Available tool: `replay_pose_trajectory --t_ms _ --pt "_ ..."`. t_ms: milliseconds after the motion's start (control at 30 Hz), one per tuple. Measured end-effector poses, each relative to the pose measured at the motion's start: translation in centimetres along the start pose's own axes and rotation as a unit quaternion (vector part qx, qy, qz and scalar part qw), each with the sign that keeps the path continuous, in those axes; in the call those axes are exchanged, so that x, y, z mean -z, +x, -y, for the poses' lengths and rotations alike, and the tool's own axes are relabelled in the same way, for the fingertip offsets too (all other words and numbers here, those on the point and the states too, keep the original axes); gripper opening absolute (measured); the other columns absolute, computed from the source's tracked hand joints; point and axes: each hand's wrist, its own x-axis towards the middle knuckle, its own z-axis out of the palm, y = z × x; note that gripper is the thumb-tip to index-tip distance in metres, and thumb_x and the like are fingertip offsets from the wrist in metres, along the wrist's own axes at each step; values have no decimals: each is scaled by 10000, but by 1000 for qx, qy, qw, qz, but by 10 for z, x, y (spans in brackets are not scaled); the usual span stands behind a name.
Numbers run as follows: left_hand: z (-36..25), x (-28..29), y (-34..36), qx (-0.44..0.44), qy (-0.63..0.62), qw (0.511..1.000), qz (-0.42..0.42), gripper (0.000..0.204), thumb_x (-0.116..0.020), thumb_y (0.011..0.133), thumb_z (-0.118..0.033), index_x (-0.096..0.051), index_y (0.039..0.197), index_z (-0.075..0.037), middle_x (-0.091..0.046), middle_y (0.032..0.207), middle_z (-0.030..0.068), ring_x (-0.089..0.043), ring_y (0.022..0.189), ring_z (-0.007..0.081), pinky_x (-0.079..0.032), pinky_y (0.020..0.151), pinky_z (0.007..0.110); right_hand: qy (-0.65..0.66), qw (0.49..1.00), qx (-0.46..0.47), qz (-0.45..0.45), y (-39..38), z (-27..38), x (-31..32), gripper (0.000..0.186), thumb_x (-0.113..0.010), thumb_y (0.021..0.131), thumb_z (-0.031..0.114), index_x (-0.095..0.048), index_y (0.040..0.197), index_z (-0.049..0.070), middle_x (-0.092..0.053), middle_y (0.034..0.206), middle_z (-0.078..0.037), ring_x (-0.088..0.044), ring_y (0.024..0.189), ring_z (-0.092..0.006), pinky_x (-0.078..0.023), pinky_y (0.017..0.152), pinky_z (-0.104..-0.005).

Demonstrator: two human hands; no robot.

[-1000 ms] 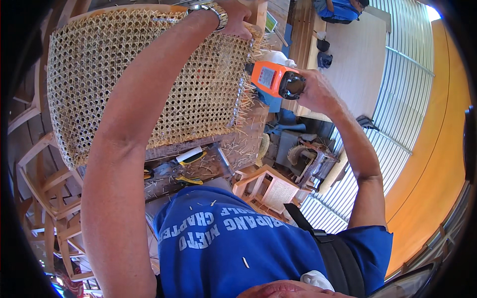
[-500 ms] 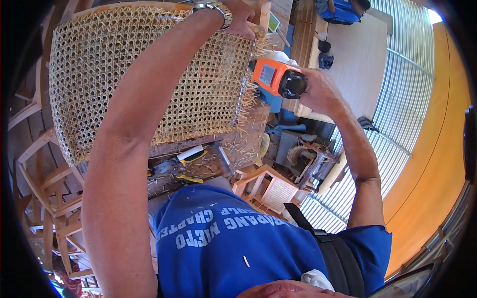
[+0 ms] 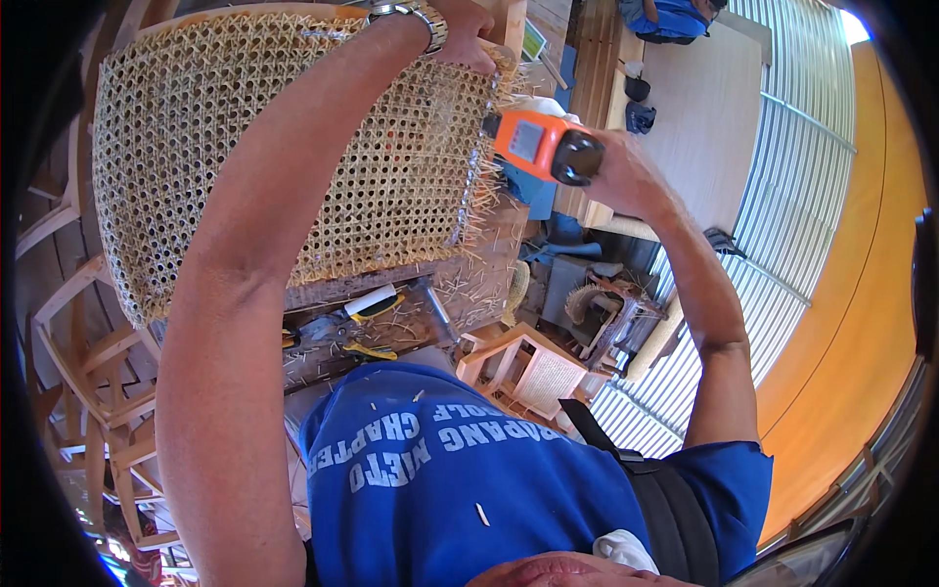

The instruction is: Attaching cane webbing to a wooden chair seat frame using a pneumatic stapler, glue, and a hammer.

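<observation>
A woven cane panel [image 3: 401,166] with frayed strand ends lies on a wooden frame, filling the far left of the head view. At its far right corner, my left hand [image 3: 465,34] grips the edge, thumb on the weave; the upper frame border cuts off some of its fingers. My right hand [image 3: 626,176] is wrapped round the handle of an orange and black staple gun [image 3: 533,142]. The gun's nose meets the panel's right edge, just nearer to me than my left hand. Whether the nose presses on the cane cannot be made out.
Below the panel, cane scraps litter the wooden bench [image 3: 489,264], along with yellow-handled cutters [image 3: 367,349] and a white-and-yellow-handled tool [image 3: 372,301]. Wooden chair frames [image 3: 93,342] stand at the left. A small wooden chair [image 3: 548,377] sits beyond my torso. Another person [image 3: 670,18] is at the far right.
The staple gun and my right hand have shifted slightly left and away from me along the panel's edge. My left hand and the panel have moved a little left.
</observation>
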Motion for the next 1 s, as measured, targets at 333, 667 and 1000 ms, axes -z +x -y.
replay_pose_trajectory --t_ms 333,667,1000 --pt "7 -5 -15 -105 122 986 -45 486 -803 743 -432 -744 1059 -67 -754 964 161 -717 905 288 -558 795 409 45 996 71 -38 -28 11 -18 512 -792 686 26 -697 1186 79 -726 923 -179 -713 864 -350 -547 805 -403" --pt "7 2 6 -31 57 997 40 436 -788 766 -409 -730 1001 -47 -746 858 155 -705 766 278 -554 704 397 40 999 18 -16 -17 7 -15 501 -746 722 54 -700 1216 122 -728 935 -201 -699 860 -375 -542 795 -439" --pt "-2 -1 -5 27 165 985 33 481 -749 788 -480 -754 1046 -74 -756 992 149 -708 924 277 -545 810 396 46 998 39 -20 -25 1 -20 472 -786 713 53 -701 1178 51 -726 892 -189 -701 807 -346 -549 781 -395"
